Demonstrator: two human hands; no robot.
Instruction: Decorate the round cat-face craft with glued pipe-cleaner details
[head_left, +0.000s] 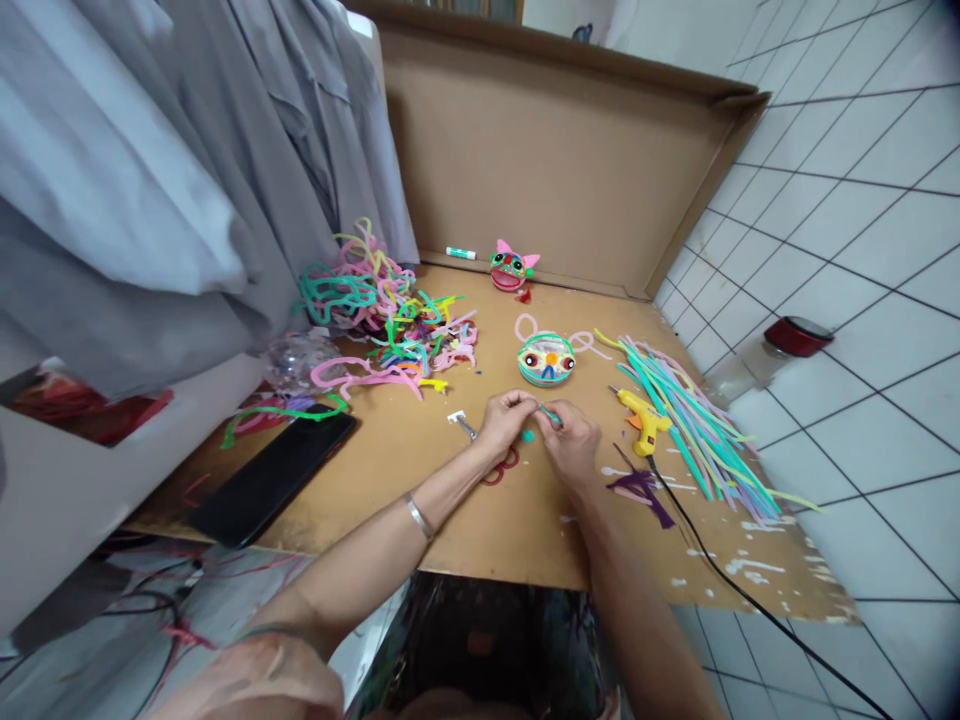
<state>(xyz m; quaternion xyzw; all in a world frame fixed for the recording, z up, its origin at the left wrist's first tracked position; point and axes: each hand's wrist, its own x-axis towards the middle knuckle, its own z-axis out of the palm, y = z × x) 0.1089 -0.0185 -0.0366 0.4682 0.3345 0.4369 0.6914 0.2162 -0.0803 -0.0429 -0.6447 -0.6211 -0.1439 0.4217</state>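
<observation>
My left hand (pixel 508 422) is closed in a pinch, its fingertips meeting my right hand's at one end of a short teal pipe cleaner (pixel 552 416). My right hand (pixel 574 442) has its fingers wrapped round the same piece, hiding part of it. Below them on the table lies a small teal scrap (pixel 528 436). Scissors with dark red handles (pixel 511 460) lie partly hidden under my left hand and wrist. Just beyond my hands sits a round striped animal head (pixel 546 358) with eyes, an orange nose and loose pink loops at its top.
A yellow glue gun (pixel 643 420) with a trailing cord and a bundle of pipe cleaners (pixel 697 425) lie on the right, near purple scraps (pixel 643 492). At left are a tangled pipe cleaner heap (pixel 367 290) and a black phone (pixel 274 475). A finished-looking head (pixel 508 270) stands by the cardboard wall (pixel 540 150).
</observation>
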